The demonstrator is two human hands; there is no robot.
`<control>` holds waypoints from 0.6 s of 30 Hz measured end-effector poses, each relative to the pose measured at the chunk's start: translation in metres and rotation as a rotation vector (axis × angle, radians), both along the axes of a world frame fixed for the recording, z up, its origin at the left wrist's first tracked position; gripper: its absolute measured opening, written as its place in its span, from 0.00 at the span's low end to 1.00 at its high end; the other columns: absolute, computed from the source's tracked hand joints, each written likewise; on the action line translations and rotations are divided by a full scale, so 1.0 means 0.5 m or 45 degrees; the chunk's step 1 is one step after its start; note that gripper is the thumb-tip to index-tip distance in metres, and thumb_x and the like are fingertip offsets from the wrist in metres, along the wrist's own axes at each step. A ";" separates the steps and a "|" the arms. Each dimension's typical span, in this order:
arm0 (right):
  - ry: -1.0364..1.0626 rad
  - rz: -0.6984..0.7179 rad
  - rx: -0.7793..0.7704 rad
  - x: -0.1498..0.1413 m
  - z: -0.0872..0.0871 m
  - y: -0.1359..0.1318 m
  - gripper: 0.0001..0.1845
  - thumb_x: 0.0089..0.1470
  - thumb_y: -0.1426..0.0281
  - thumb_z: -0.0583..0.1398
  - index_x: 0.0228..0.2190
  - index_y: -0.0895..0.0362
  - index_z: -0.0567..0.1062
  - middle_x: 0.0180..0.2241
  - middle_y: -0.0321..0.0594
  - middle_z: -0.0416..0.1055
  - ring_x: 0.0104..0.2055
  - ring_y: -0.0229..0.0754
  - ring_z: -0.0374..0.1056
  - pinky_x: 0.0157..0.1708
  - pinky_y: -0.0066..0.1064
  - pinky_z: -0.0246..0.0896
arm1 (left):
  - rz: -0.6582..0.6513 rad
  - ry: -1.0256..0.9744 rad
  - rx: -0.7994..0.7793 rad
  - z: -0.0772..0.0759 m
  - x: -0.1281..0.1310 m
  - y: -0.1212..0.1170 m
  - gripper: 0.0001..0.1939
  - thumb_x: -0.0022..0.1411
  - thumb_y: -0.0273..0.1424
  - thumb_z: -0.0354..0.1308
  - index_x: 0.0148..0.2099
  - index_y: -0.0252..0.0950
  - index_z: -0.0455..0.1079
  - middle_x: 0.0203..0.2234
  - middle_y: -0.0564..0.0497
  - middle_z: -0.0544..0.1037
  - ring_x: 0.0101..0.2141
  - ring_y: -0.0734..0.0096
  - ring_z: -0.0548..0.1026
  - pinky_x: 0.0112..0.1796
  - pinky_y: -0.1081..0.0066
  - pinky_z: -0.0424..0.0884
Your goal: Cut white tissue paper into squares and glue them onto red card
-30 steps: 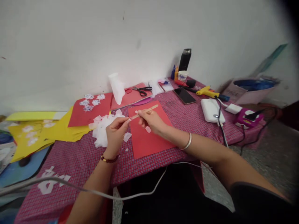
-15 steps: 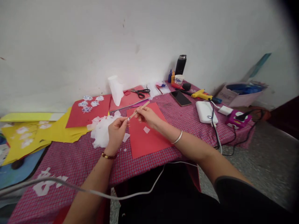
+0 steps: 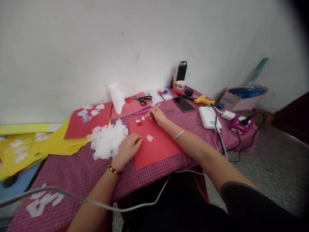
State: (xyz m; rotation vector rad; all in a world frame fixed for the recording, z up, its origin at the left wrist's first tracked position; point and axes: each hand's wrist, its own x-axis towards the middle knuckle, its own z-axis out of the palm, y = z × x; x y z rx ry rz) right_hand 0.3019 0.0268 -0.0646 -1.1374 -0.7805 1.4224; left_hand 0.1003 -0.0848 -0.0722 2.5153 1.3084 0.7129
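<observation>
My right hand (image 3: 158,116) is closed round a thin wooden stick (image 3: 156,106), whose lower end points down at the far part of a red sheet (image 3: 156,148). A small white paper piece (image 3: 143,118) is at the stick's lower tip; whether it sticks to it I cannot tell. Another small white piece (image 3: 137,121) lies just left of it. My left hand (image 3: 129,146) hovers or rests at the sheet's left edge, fingers loosely bent and apart, holding nothing visible. Beside it is a heap of white paper squares (image 3: 107,141). A pale square (image 3: 149,138) lies mid-sheet.
Behind are scissors (image 3: 142,99), a white roll (image 3: 117,98) and a red sheet with speckled paper flowers (image 3: 94,124). To the right lie a phone (image 3: 183,104), a yellow glue gun (image 3: 204,100), a white power bank (image 3: 209,117) and cables. A white cable (image 3: 101,202) crosses in front.
My hands have moved apart. The left has come down toward the red sheet's edge, away from the stick; the right has moved the stick slightly away from me, over the sheet's far part.
</observation>
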 end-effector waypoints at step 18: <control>-0.146 0.280 -0.054 0.014 -0.004 0.121 0.16 0.61 0.76 0.54 0.22 0.59 0.69 0.13 0.32 0.67 0.11 0.29 0.58 0.10 0.20 0.52 | 0.134 -0.491 -0.762 0.050 0.033 0.272 0.04 0.48 0.32 0.61 0.26 0.37 0.72 0.21 0.49 0.78 0.22 0.68 0.74 0.25 0.71 0.66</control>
